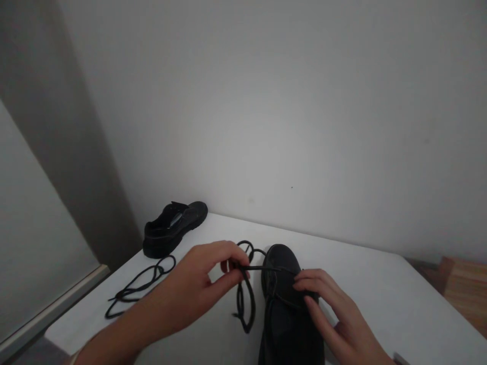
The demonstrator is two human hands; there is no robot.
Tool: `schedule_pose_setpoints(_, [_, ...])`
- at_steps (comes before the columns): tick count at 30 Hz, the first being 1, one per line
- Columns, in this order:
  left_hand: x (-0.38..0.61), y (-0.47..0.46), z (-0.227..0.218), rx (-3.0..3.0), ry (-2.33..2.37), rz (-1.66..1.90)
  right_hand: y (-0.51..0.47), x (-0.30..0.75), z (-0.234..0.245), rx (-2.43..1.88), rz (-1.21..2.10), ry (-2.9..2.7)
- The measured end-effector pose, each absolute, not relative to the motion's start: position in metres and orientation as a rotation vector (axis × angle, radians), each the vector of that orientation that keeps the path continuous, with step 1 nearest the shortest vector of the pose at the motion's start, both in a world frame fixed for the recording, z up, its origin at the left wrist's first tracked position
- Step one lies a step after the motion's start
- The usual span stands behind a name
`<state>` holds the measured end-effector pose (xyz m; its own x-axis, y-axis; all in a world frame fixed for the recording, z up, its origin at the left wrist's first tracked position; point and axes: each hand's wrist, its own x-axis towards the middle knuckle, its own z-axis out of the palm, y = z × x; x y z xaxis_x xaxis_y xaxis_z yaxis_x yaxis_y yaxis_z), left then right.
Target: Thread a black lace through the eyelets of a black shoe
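Note:
A black shoe [291, 329] stands on the white table, toe toward the wall. My left hand [216, 271] pinches a black shoelace [261, 267] between thumb and fingers, left of the shoe. The lace runs taut from that pinch across to the shoe's upper, and its loose loop hangs below my fingers. My right hand [331, 309] grips the right side of the shoe near the lacing, with bent fingers and the thumb close together. Whether a bit of lace is also under those fingertips is hidden.
On the table's far left sits a second black shoe [173, 228], showing no lace. Another black lace [140, 289] lies loosely coiled in front of it. The white table [365, 284] meets a plain wall [266, 126]. A wooden piece [466, 289] is at the right.

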<state>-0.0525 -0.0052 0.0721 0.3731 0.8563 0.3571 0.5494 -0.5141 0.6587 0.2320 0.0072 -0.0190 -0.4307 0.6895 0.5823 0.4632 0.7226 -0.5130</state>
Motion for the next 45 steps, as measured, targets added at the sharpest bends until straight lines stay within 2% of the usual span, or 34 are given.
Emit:
schedule_pose_setpoints(6, [0.01,0.029,0.044,1.504,0.658,1.073,-0.004,0.232,-0.018,-0.86,0.416,-1.984])
schedule_pose_setpoints(17, [0.023,0.035,0.023,1.261,0.583,1.042,-0.006,0.224,-0.019,-0.82,0.687,-1.832])
schedule_pose_setpoints(25, [0.029,0.024,0.024,1.172,0.466,1.07,-0.007,0.208,-0.014,-0.815,0.65,-1.851])
schedule_pose_setpoints(29, [0.023,0.025,0.022,1.295,0.5,1.16,-0.005,0.211,-0.014,-0.846,0.798,-1.662])
schedule_pose_setpoints(35, [0.003,0.038,0.028,1.471,0.797,1.366,0.001,0.221,-0.005,-0.815,1.039,-1.219])
schedule_pose_setpoints(41, [-0.015,0.05,0.03,1.323,0.89,1.562,0.015,0.235,0.013,-0.699,1.303,-0.723])
schedule_pose_setpoints(45, [-0.025,0.063,0.029,1.077,0.882,1.749,0.03,0.26,0.019,-0.655,1.323,-0.557])
